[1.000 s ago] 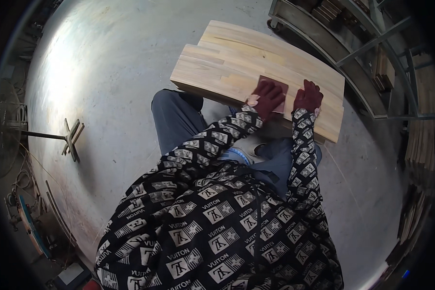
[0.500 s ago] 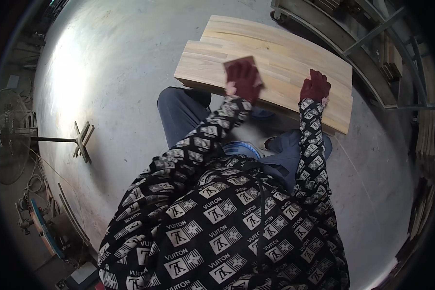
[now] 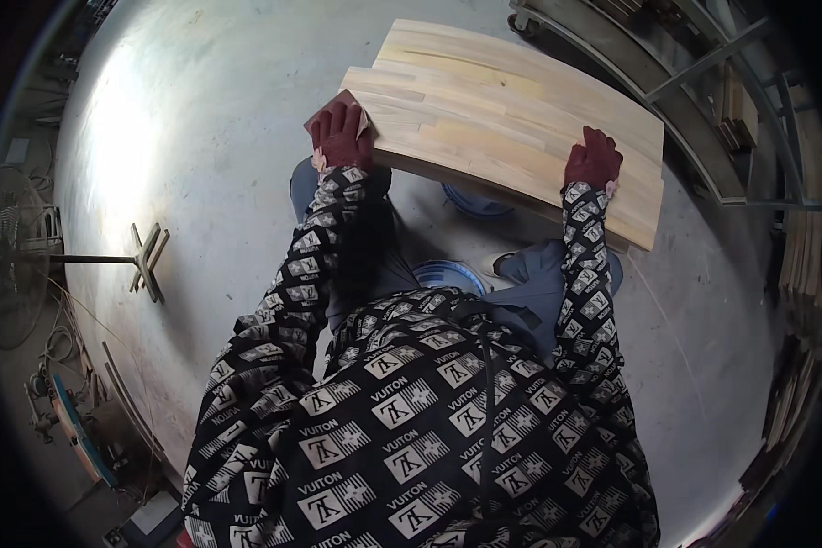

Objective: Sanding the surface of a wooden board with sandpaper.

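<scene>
A pale wooden panel (image 3: 484, 110) made of glued strips lies across in front of my knees, with a step in its left end. At that left end is my left hand (image 3: 342, 137) in a dark red glove, closed on a brown sheet of sandpaper (image 3: 317, 121). The sandpaper lies under the fingers and juts out past the panel's edge. My right hand (image 3: 595, 160), gloved in the same red, rests on the panel's right part. Its fingers lie stretched on the wood, holding nothing.
Blue round plastic things (image 3: 477, 203) show under the panel and between my legs. A metal rack (image 3: 703, 164) on castors holds wood at the upper right. A standing fan (image 3: 18, 256) and a blue-edged machine (image 3: 82, 429) are on the left. Wood pieces (image 3: 799, 265) line the right side.
My left hand has slid left with the sandpaper, from the panel's near middle to its left end. My right hand stays in place on the wood.
</scene>
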The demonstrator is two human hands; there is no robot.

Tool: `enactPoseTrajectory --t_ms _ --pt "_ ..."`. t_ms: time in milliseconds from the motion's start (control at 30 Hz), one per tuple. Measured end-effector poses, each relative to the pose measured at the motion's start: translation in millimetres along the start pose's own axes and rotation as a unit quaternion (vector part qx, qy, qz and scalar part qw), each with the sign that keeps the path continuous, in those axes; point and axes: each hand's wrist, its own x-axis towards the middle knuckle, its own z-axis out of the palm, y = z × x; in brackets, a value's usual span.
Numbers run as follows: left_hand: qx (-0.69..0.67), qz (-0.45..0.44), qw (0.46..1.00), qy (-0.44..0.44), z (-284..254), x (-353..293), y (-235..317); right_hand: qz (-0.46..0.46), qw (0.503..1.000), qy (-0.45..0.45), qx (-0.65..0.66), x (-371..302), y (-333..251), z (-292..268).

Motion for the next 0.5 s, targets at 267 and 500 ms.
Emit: enactPoseTrajectory --t_ms 267,500 --pt "-0.159 0.152 0.975 0.009 66.7 -25.7 191.0 -0.015 1.000 0.009 0.002 -1.3 -3.8 -1.1" --pt "-0.199 0.281 0.935 -0.083 51.2 -30.7 178.8 -0.018 1.000 0.004 0.020 1.1 -7.7 0.6"
